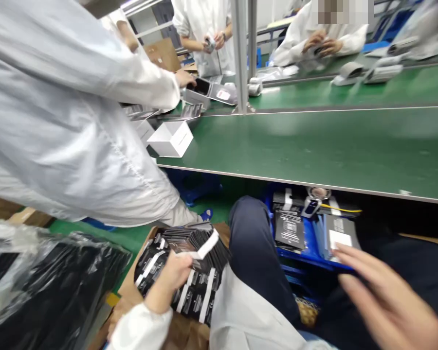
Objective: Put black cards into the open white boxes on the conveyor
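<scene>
Apparently a gathering step

Lower centre, the left hand [173, 277] pinches a white strip [209, 244] over black booklets [198, 296] in a carton [129, 282]; lower right, the right hand [389, 296] spreads by a blue bin [309, 236]. Next likely calls for a firm grip.

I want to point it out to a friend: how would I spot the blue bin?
Start at the long green table and drop below its near edge. Right of the dark-trousered knee is the bin: bright blue, holding dark packets, unlike the brown cardboard box crammed with banded stacks.
</scene>
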Tool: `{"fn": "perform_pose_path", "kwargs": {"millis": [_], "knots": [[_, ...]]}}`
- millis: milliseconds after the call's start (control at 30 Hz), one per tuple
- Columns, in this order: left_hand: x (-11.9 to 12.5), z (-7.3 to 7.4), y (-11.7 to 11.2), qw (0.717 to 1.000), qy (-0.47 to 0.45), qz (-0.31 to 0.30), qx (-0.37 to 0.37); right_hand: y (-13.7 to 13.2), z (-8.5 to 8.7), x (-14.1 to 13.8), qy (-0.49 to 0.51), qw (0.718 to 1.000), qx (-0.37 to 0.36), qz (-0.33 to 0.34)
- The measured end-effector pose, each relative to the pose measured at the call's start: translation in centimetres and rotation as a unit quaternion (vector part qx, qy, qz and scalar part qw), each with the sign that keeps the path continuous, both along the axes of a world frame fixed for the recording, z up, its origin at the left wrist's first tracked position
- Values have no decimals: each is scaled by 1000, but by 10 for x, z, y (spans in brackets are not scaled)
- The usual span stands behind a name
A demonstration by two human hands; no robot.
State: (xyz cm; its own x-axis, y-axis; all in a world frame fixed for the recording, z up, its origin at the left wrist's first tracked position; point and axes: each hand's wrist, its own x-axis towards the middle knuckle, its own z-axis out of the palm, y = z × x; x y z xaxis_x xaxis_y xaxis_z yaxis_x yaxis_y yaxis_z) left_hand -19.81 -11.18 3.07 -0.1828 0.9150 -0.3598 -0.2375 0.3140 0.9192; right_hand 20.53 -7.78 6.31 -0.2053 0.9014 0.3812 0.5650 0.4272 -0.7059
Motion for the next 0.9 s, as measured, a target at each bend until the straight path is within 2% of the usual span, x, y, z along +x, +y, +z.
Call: {"fn": "perform_pose_path", "kwargs": {"millis": [67,133,200,267,367,467,600,767,900], "knots": [[79,-5,-8,981,-191,-44,-5,-1,15,-16,-12,994,19,109],[145,-7,-13,941,-324,-93,-18,-5,27,-24,-27,983,22,182],[189,-6,-13,901,-416,-117,-39,-11,32,-21,-52,982,24,181],[212,-4,-10,873,-465,-120,-87,-21,29,-9,-93,984,31,148],[218,-6,-3,866,-441,-123,-201,-37,20,10,-148,984,9,100],[209,-8,-1,893,-345,-119,-262,-46,12,17,-130,982,-71,117],[195,-7,1,933,-225,-110,-258,-43,2,12,-74,972,-178,135],[206,-13,2,935,-210,-74,-276,-31,-14,11,-86,954,-246,147],[217,-17,3,949,-189,-56,-246,-24,-16,16,-80,949,-265,148]]}}
